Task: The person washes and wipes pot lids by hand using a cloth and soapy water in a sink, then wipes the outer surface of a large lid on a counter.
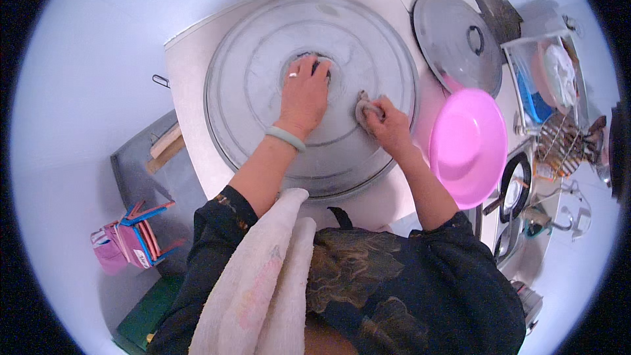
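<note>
A large round metal lid [256,108] with ring-shaped ridges lies on the pale worktop [190,59] before me. At its centre my left hand [305,91] grips the dark knob, which my fingers mostly cover. A ring and a pale bangle are on this hand and wrist. Over the lid's right half, my right hand [389,123] holds a bunched grey-brown cloth [365,111] against or just above the metal; contact is hard to tell. Right of this hand stands a pink plastic basin [468,148].
A second metal lid [453,34] with a loop handle lies beyond the basin. Further right are a dish rack [547,79], a frying pan [515,192] and a sink tap [567,219]. Stacked stools [133,244] stand on the floor at left. A white towel [261,281] hangs over my front.
</note>
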Tool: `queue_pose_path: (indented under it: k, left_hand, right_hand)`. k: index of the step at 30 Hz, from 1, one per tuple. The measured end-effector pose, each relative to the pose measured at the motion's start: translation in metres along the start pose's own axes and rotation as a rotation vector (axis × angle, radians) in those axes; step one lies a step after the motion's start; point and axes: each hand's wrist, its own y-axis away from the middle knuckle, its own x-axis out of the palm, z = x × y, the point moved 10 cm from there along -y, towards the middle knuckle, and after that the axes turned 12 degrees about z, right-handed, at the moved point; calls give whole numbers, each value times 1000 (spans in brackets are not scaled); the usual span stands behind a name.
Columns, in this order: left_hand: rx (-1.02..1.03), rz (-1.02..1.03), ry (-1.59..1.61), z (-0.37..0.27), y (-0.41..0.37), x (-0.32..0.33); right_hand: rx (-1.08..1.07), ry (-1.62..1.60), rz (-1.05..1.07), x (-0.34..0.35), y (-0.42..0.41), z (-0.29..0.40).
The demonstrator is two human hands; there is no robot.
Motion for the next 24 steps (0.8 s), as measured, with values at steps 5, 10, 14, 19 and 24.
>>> queue_pose_path:
  k: [5, 10, 14, 19, 24]
  left_hand:
    - [32, 24, -47, 1, -2, 8]
    - [13, 56, -82, -4, -4, 9]
    - [32, 18, -101, -2, -4, 12]
    - [29, 22, -90, -4, -3, 7]
    - [48, 38, -122, -7, -8, 12]
  right_hand:
    - [39, -1202, -144, -14, 1, -57]
    - [-233, -1664, 29, -25, 19, -25]
    - [-312, -1832, 6, -31, 36, -8]
    - [-193, -1817, -69, -31, 47, -9]
    - [-412, -2057, 223, -22, 58, -19]
